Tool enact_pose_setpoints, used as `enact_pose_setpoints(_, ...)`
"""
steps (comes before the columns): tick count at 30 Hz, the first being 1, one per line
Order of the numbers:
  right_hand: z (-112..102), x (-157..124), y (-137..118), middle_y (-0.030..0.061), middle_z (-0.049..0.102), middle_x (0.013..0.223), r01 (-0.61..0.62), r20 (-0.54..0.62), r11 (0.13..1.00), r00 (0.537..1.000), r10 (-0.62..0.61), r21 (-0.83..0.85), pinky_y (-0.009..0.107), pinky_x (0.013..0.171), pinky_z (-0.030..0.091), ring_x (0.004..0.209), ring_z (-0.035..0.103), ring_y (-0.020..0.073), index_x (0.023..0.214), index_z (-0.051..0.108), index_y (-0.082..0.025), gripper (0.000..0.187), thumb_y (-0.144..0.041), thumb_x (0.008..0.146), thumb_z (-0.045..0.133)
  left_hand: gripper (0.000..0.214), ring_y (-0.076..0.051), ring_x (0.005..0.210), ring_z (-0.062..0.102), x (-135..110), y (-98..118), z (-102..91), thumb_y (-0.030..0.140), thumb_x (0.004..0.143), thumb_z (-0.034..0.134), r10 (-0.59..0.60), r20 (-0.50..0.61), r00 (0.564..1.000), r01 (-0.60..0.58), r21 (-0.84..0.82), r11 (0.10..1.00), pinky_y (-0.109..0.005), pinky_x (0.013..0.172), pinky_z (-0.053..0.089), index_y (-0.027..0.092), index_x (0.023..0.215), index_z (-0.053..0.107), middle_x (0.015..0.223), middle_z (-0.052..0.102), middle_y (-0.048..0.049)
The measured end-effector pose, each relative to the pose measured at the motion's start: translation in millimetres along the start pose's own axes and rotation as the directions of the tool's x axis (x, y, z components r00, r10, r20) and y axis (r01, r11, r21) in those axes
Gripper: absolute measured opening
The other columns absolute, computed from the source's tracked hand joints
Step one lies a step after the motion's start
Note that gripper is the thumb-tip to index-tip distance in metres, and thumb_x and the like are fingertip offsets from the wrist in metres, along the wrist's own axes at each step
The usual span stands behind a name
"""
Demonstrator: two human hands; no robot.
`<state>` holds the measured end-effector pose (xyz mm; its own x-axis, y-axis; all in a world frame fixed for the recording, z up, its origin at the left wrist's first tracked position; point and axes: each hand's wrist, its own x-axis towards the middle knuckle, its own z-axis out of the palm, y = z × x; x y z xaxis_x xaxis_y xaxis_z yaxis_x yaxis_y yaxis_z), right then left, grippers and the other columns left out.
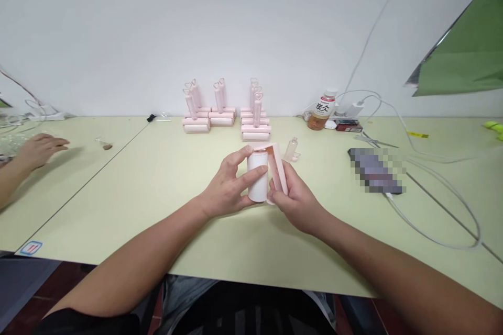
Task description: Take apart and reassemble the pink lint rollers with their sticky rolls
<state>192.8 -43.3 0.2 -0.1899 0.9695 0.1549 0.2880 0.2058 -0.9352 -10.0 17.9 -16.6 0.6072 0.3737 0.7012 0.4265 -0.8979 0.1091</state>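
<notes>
My left hand grips a white paper roll, thumb on top and fingers wrapped round its side. My right hand holds a pink cover that sits against the roll's right side, both above the pale green table. Just behind them lies a small clear plastic piece. Farther back stand several assembled pink lint rollers in three groups, their heart-topped handles upright.
A brown drink bottle, a white charger, scissors and a phone with a looping white cable lie at the right. Another person's hand rests on the table at the far left. A green sheet hangs at the upper right.
</notes>
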Motion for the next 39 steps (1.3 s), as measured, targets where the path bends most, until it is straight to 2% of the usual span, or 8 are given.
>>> enact_pose_setpoints(13, -9, 0, -9, -0.0010, 0.054, 0.084, -0.025, 0.187, 0.995, 0.981, 0.044, -0.101, 0.037, 0.072, 0.048, 0.075, 0.053, 0.0202, 0.152, 0.024, -0.026, 0.077, -0.020, 0.082, 0.055, 0.067, -0.035, 0.141, 0.034, -2, -1, -5.1, 0.045, 0.076, 0.076, 0.000, 0.034, 0.999, 0.003, -0.098, 0.995, -0.055, 0.109, 0.042, 0.030, 0.135, 0.049, 0.148, 0.029, -0.0160)
enact_pose_setpoints(16, -5, 1, -5, 0.0013, 0.056, 0.092, -0.046, 0.235, 0.999, 0.971, 0.049, -0.016, 0.037, 0.074, 0.050, 0.078, 0.055, 0.0195, 0.150, 0.027, -0.025, 0.077, -0.020, 0.080, 0.057, 0.074, -0.037, 0.141, 0.033, 1, 1, -10.0, 0.048, 0.069, 0.079, -0.031, 0.138, 0.990, 0.052, -0.155, 0.987, -0.057, 0.109, 0.041, 0.030, 0.135, 0.050, 0.151, 0.028, -0.0159)
enact_pose_setpoints(18, -1, 2, -2, -0.0004, 0.055, 0.090, -0.140, 0.291, 0.986, 0.950, 0.109, 0.087, 0.033, 0.064, 0.051, 0.068, 0.054, 0.0159, 0.146, 0.032, -0.025, 0.072, -0.020, 0.078, 0.056, 0.073, -0.038, 0.140, 0.034, 3, 3, -14.4, 0.048, 0.067, 0.079, -0.025, 0.218, 0.976, 0.070, -0.199, 0.978, -0.057, 0.109, 0.040, 0.029, 0.133, 0.053, 0.153, 0.029, -0.0149)
enact_pose_setpoints(21, 5, 4, 3, -0.0046, 0.052, 0.078, -0.348, 0.385, 0.884, 0.897, 0.217, 0.312, 0.028, 0.051, 0.049, 0.053, 0.050, 0.0121, 0.136, 0.040, -0.026, 0.062, -0.018, 0.076, 0.055, 0.066, -0.037, 0.136, 0.040, 7, 4, -19.2, 0.048, 0.069, 0.077, -0.029, 0.252, 0.967, 0.086, -0.220, 0.972, -0.054, 0.108, 0.040, 0.027, 0.128, 0.057, 0.152, 0.034, -0.0149)
enact_pose_setpoints(25, 11, 4, 7, 0.0020, 0.063, 0.094, -0.474, 0.435, 0.639, 0.870, 0.233, 0.605, 0.034, 0.071, 0.058, 0.075, 0.064, 0.0159, 0.127, 0.048, -0.025, 0.051, -0.017, 0.078, 0.055, 0.060, -0.034, 0.130, 0.044, 9, 3, -18.3, 0.053, 0.072, 0.073, -0.078, 0.217, 0.973, 0.114, -0.157, 0.981, -0.049, 0.106, 0.041, 0.023, 0.122, 0.058, 0.150, 0.040, -0.0163)
enact_pose_setpoints(28, 15, 4, 4, 0.0033, 0.066, 0.104, -0.495, 0.438, 0.540, 0.866, 0.243, 0.681, 0.038, 0.082, 0.057, 0.080, 0.066, 0.0162, 0.131, 0.048, -0.029, 0.055, -0.015, 0.079, 0.054, 0.058, -0.033, 0.121, 0.048, 10, 5, -14.2, 0.055, 0.072, 0.071, -0.121, 0.248, 0.961, 0.145, -0.079, 0.986, -0.049, 0.102, 0.040, 0.023, 0.119, 0.059, 0.149, 0.043, -0.0145)
enact_pose_setpoints(34, 18, 6, 2, 0.0020, 0.068, 0.108, -0.478, 0.414, 0.493, 0.878, 0.241, 0.727, 0.038, 0.085, 0.057, 0.086, 0.067, 0.0175, 0.128, 0.051, -0.030, 0.058, -0.010, 0.074, 0.049, 0.053, -0.028, 0.105, 0.054, 17, 8, -7.9, 0.059, 0.078, 0.061, -0.090, 0.342, 0.936, 0.101, -0.013, 0.995, -0.045, 0.095, 0.040, 0.021, 0.114, 0.060, 0.126, 0.060, -0.0109)
enact_pose_setpoints(39, 13, 8, 3, 0.0033, 0.069, 0.104, -0.449, 0.394, 0.520, 0.892, 0.220, 0.727, 0.035, 0.077, 0.057, 0.081, 0.066, 0.0189, 0.135, 0.047, -0.028, 0.070, -0.007, 0.068, 0.045, 0.057, -0.028, 0.099, 0.054, 20, 11, -5.3, 0.064, 0.077, 0.060, -0.094, 0.279, 0.956, 0.082, 0.053, 0.995, -0.045, 0.091, 0.039, 0.019, 0.111, 0.061, 0.123, 0.061, -0.0103)
